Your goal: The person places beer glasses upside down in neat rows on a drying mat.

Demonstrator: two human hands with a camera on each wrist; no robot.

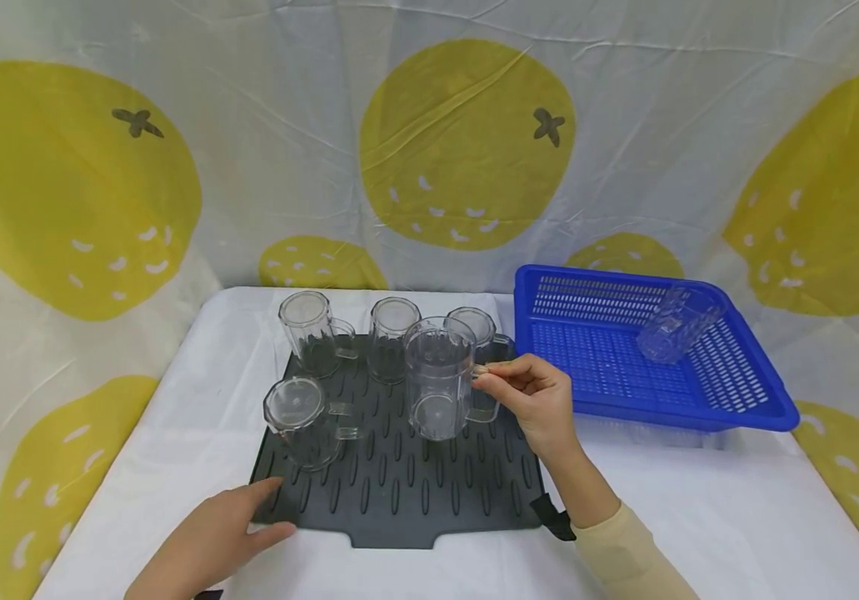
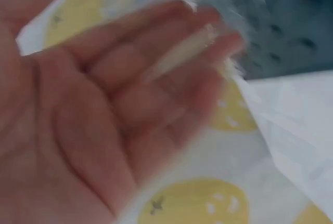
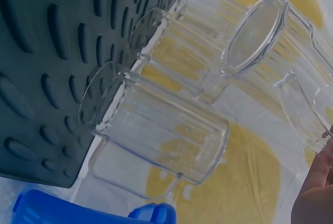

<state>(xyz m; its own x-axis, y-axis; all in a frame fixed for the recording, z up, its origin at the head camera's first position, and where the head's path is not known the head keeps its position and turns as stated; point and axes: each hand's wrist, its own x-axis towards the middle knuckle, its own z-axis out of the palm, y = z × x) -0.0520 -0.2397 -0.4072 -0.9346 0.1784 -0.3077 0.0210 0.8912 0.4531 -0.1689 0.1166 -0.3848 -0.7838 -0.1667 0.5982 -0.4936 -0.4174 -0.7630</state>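
My right hand (image 1: 537, 400) pinches the handle of a clear glass mug (image 1: 436, 375) between thumb and fingers. That mug hangs base down over the dark drying mat (image 1: 399, 500); its thick base also shows in the right wrist view. Upside down on the mat stand several similar mugs: one at back left (image 1: 307, 333), one at back centre (image 1: 392, 337), one at back right (image 3: 166, 130), partly hidden behind the held mug, and one at front left (image 1: 305, 421). My left hand (image 1: 212, 533), fingers extended and holding nothing, is at the mat's front left corner.
On the right is a blue plastic basket (image 1: 609, 404) with slotted walls, and a clear glass (image 1: 676, 325) leans inside it. A white cloth (image 1: 699, 517) covers the table. Behind hangs a pale curtain (image 1: 287, 125) printed with yellow fruit.
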